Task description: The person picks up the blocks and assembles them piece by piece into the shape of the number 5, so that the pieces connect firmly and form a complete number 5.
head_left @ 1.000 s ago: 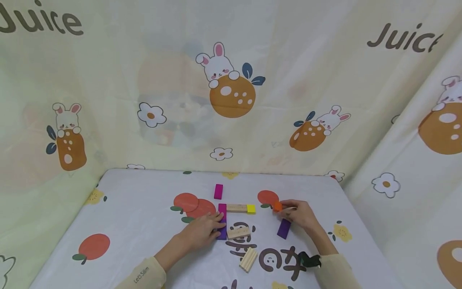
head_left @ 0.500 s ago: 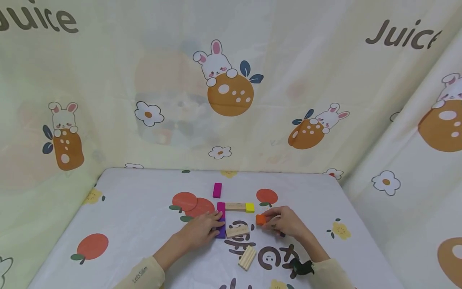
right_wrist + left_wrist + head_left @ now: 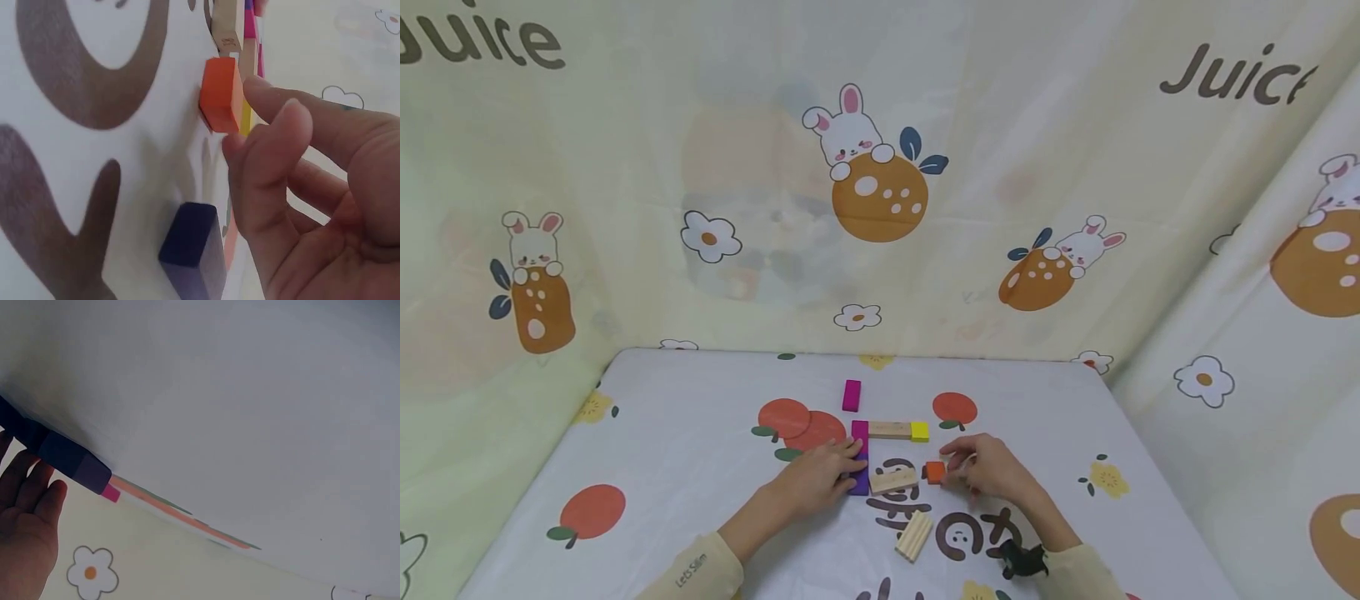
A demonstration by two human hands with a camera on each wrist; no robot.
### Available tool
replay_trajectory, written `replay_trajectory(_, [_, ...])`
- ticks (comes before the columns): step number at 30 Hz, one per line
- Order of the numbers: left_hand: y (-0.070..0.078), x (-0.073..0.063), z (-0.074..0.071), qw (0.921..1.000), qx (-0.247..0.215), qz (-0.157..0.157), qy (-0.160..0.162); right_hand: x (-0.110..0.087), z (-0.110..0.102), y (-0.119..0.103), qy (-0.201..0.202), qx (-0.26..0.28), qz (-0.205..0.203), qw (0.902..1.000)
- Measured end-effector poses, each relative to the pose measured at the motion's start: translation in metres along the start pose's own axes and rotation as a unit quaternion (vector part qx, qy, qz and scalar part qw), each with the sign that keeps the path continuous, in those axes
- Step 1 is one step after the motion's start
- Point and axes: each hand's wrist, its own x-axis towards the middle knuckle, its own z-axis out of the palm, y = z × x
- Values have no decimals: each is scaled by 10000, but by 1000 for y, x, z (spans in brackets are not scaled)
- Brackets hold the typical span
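Note:
My left hand (image 3: 820,477) rests its fingers along a row made of a magenta block (image 3: 860,430) and a purple block (image 3: 860,483). In the left wrist view its fingers lie relaxed against a dark block (image 3: 65,459). To the right, my right hand (image 3: 988,468) is beside a small orange block (image 3: 935,472) on the table. The right wrist view puts fingertips close to the orange block (image 3: 220,94), with the thumb raised away from it; contact is hard to tell. Left of the orange block lies a plain wooden block (image 3: 892,481), across a small gap.
Another wooden block (image 3: 890,430) joins the row's upper end, with a yellow block (image 3: 920,432) at its tip. A loose magenta block (image 3: 852,396) lies behind. In front are a ridged wooden block (image 3: 913,536) and a dark object (image 3: 1021,558). Another purple block (image 3: 192,244) sits near my right hand.
My right hand has brought the orange block left and nearer to me, from beside the printed fruit to the wooden block's end. Its fingers have loosened. The left hand has stayed put.

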Motion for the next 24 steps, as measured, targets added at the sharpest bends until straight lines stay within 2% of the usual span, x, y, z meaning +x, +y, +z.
replay_trajectory(9, [1, 0, -1, 10000, 55, 35, 29, 5, 6, 6, 46, -150, -168, 9997])
replay_trajectory(16, [1, 0, -1, 9999, 50, 77, 66, 3, 9, 5, -87, 60, -280, 9996])
replay_trajectory(24, [1, 0, 0, 9998, 98, 124, 104, 1, 14, -2, 21, 5, -74, 10000])
